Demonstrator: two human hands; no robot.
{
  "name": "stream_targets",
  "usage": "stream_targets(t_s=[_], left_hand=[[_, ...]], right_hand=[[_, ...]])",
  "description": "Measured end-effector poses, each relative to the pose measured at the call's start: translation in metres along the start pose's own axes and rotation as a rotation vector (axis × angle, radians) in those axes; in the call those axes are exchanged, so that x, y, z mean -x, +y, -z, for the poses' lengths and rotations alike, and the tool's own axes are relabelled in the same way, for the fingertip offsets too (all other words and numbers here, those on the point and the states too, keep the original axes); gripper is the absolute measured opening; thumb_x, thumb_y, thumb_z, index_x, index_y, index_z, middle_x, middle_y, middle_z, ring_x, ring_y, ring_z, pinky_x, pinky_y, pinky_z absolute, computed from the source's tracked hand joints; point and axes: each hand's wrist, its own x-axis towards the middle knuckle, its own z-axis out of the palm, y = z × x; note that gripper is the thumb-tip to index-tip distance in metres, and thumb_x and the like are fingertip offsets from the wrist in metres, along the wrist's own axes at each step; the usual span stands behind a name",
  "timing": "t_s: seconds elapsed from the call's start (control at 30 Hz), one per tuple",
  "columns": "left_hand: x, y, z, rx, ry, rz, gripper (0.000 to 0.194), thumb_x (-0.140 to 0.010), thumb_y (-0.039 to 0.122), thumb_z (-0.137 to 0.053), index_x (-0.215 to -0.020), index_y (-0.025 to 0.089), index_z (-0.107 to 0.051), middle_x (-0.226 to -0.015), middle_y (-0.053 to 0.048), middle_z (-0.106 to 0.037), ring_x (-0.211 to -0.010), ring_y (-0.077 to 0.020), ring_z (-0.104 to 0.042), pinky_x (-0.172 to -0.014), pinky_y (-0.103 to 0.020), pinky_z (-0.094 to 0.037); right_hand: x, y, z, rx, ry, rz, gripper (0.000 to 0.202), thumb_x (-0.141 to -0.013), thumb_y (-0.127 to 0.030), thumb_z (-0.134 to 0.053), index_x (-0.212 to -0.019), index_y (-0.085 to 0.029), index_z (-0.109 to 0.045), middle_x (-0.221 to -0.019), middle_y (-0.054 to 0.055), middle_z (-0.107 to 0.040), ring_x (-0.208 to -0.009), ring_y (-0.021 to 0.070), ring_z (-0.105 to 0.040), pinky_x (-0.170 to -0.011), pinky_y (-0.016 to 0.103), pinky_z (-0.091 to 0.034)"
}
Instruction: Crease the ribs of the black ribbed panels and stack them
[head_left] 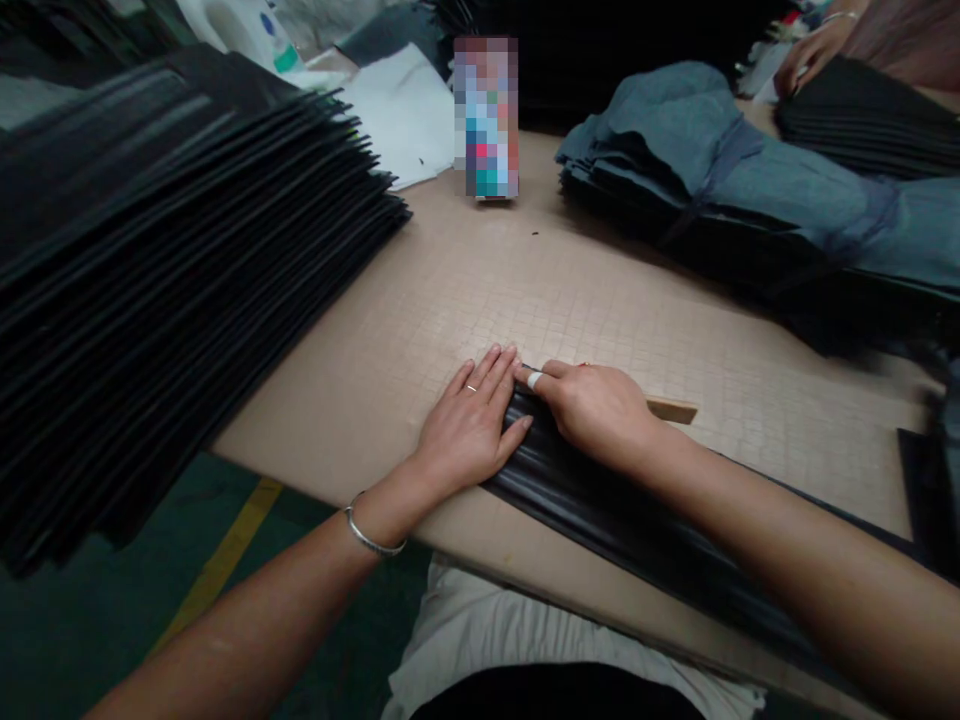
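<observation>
Glossy strip (pixel 577 490), flat wooden stick (pixel 675 410)

The head-worn camera looks forward and down across the table (pixel 420 290) from close above.

No legible text. Blue-green label (pixel 282 52) on white container (pixel 229 30) unreadable; upright object (pixel 489 125) pixelated.

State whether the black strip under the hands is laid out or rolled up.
Laid out: the black strip runs lengthwise along the table from the left hand. Whether it's doubled, I cannot tell.
</observation>
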Motion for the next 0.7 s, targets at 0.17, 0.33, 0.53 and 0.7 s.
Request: stream_targets(t_s=[0.17,0.33,0.53,0.7], left_hand=[[0.000,-0.001,-0.001,-0.001,0.007,-0.003,0.074,-0.105,0.053,-0.035,-0.163,0.008,-0.025,-0.173,-0.014,-0.020,-0.162,-0.0276,-0.015,-0.131,-0.050,-0.020],[-0.001,-0.002,-0.001,-0.001,0.012,-0.004,0.075,-0.106,0.054,-0.029,-0.163,0.006,-0.024,-0.173,-0.016,-0.021,-0.162,-0.0285,-0.016,-0.131,-0.050,-0.018],[-0.003,-0.003,-0.002,0.002,0.000,-0.007,0.075,-0.105,0.054,-0.025,-0.164,0.007,-0.021,-0.173,-0.016,-0.020,-0.162,-0.0288,-0.015,-0.131,-0.050,-0.017],[-0.005,-0.004,-0.001,0.012,-0.003,-0.011,0.077,-0.104,0.054,-0.023,-0.164,0.006,-0.020,-0.173,-0.017,-0.020,-0.162,-0.0305,-0.015,-0.131,-0.051,-0.015]], right_hand=[[0.002,0.005,0.015,-0.004,-0.087,0.027,0.033,-0.105,-0.016,-0.045,-0.127,-0.022,-0.069,-0.112,0.006,-0.072,-0.089,0.0217,-0.067,-0.062,0.033,-0.036],[0.048,0.036,0.018,-0.008,-0.197,-0.013,0.035,-0.105,-0.017,-0.047,-0.132,-0.025,-0.069,-0.104,0.005,-0.074,-0.081,0.0181,-0.064,-0.063,0.031,-0.033],[0.153,0.098,-0.010,0.039,-0.183,0.001,0.048,-0.101,-0.012,-0.046,-0.141,-0.032,-0.063,-0.107,0.002,-0.074,-0.075,0.0176,-0.064,-0.058,0.031,-0.031],[0.249,0.138,-0.036,0.089,-0.123,-0.047,0.059,-0.097,-0.009,-0.045,-0.150,-0.034,-0.056,-0.121,0.003,-0.072,-0.082,0.0191,-0.068,-0.056,0.027,-0.037]])
